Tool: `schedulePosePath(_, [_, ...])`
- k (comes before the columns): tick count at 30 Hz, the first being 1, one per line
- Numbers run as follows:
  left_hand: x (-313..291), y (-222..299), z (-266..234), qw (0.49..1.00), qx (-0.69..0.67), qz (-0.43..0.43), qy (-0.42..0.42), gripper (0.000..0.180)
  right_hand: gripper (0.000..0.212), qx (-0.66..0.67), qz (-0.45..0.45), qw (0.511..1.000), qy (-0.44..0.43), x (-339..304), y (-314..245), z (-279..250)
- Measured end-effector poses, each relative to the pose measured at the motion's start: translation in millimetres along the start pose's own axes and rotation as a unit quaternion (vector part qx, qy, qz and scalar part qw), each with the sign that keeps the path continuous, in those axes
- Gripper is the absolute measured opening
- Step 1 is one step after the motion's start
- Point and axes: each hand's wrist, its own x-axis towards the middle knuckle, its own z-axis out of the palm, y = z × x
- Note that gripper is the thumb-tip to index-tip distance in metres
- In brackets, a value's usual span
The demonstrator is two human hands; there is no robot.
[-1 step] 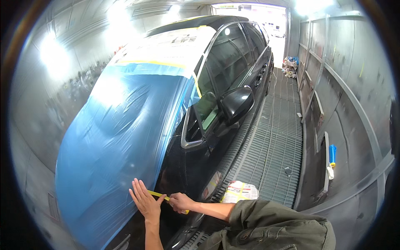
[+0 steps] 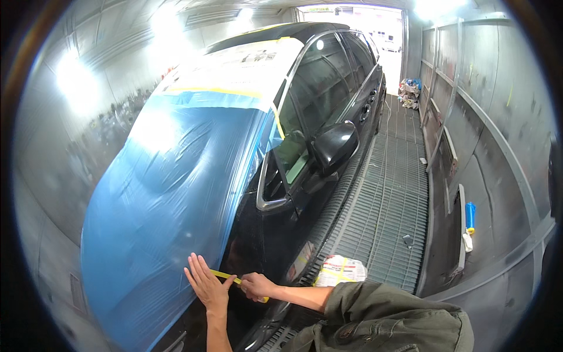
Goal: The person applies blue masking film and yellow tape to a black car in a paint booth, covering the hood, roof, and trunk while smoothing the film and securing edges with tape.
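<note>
Evidently to steady the edge of the blue film (image 2: 170,193), the left hand (image 2: 208,287) lies on it, grip flat and wide. Rightward, yellow tape (image 2: 221,274) stretches to the right hand (image 2: 258,286), its grip closed on the tape, probably for tension.

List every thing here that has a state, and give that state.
Left hand, open, fingers extended
Right hand, closed on yellow tape
Yellow tape, strip stretched between the hands
Blue sheet, spread over the front of the black car, wrinkled
White paper, taped over the windshield
Side mirror, folded out
Car doors, shut
Lights, lit
Far doorway, open
</note>
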Motion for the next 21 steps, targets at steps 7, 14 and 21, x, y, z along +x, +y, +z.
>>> schedulePosePath(7, [-7, -2, 3, 1.000, 0.007, -0.002, -0.010, 0.131, 0.034, 0.092, 0.095, 0.991, -0.019, 12, 1, 0])
schedulePosePath(14, [-4, 10, 4, 1.000, -0.007, 0.015, 0.014, 0.134, 0.016, 0.379, 0.291, 0.867, 0.143, 23, 108, -4])
schedulePosePath(21, [-11, 6, 4, 0.999, 0.037, -0.004, 0.011, 0.137, 0.032, 0.322, 0.374, 0.869, 0.018, -47, 213, -38])
